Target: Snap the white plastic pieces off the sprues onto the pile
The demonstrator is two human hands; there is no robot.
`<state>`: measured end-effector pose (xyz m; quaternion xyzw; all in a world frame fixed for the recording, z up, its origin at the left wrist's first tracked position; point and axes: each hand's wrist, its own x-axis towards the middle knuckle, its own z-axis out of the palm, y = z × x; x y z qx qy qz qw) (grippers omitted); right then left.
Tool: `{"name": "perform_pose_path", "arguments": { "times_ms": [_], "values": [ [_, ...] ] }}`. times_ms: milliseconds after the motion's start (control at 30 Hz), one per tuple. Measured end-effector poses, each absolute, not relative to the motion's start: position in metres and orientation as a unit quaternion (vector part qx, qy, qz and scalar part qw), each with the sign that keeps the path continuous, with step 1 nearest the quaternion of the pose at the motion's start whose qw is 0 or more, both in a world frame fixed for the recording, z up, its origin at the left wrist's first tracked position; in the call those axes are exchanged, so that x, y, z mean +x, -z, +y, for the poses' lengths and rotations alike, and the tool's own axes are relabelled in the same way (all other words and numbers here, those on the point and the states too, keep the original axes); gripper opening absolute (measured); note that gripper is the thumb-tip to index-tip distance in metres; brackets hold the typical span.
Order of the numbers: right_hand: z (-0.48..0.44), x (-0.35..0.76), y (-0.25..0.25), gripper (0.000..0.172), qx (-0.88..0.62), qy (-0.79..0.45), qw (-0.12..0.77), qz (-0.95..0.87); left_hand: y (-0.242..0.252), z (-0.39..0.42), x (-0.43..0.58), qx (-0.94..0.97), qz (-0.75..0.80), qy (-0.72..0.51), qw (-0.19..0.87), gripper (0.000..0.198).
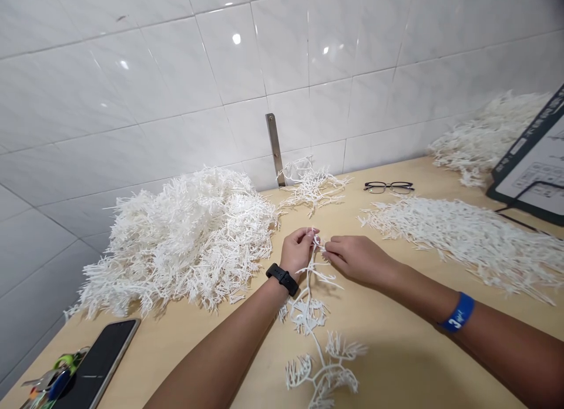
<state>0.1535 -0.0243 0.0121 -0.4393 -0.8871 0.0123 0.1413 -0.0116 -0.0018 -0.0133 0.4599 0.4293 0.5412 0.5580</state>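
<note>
Near the middle of the table, my left hand (301, 248) is closed, pinching the top end of a white branching plastic stem (309, 280). My right hand (350, 255) meets it from the right, its thumb and fingers pinched on a thin side twig of the same stem. Below the hands the stem runs down toward me, with comb-like tufts (332, 368) along it near the front of the view. Just beyond the hands lies a small loose cluster of white branched pieces (312, 188). The fingertips partly hide the spot where both hands meet.
A large heap of white sprigs (189, 238) stands at left. A flatter spread of white pieces (462, 235) lies at right, another pile (489, 133) behind it. Eyeglasses (388, 187), a phone (99, 362), keys (53, 376), a dark-edged board (537, 162) and a wall-mounted metal strip (275, 150) surround the workspace.
</note>
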Motion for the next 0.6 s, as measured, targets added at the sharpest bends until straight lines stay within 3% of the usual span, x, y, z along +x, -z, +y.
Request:
{"name": "perform_pose_path", "arguments": {
  "times_ms": [167, 333, 600],
  "values": [
    [-0.022, 0.162, -0.018, 0.031, -0.476, -0.018, 0.166, -0.863, 0.008, 0.001, -0.018, 0.431, 0.428, -0.569, 0.554, 0.023],
    [-0.021, 0.163, -0.019, 0.029, -0.479, -0.005, 0.192, -0.857, 0.007, 0.000, -0.015, 0.475, 0.431, -0.538, 0.547, 0.012],
    [-0.020, 0.163, -0.018, 0.024, -0.492, 0.009, 0.235, -0.838, 0.005, -0.011, -0.012, 0.651, 0.494, -0.404, 0.411, 0.033]
  ]
}}
